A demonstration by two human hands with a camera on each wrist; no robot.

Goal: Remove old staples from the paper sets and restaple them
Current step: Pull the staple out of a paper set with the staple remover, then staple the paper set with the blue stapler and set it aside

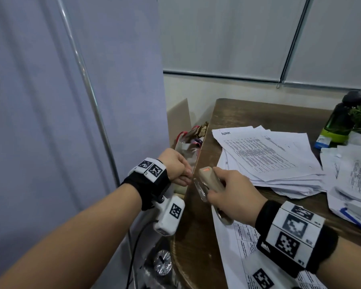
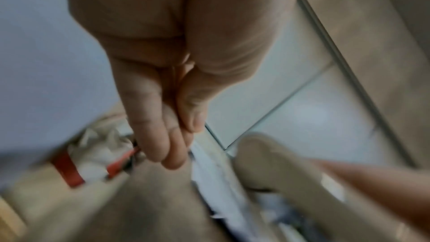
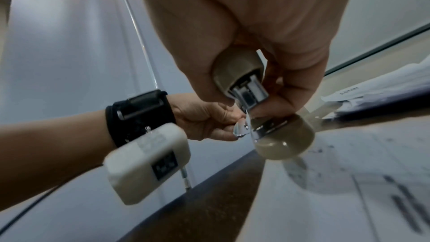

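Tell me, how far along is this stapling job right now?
Hard to say what is finished: a spread pile of printed sheets lies on the table, but no staples show. In hand: the right hand grips a beige stapler held up off the table, while the left hand pinches at its metal tip, perhaps picking off a staple. Still left: the sheet lying near the table edge, and other papers at right.
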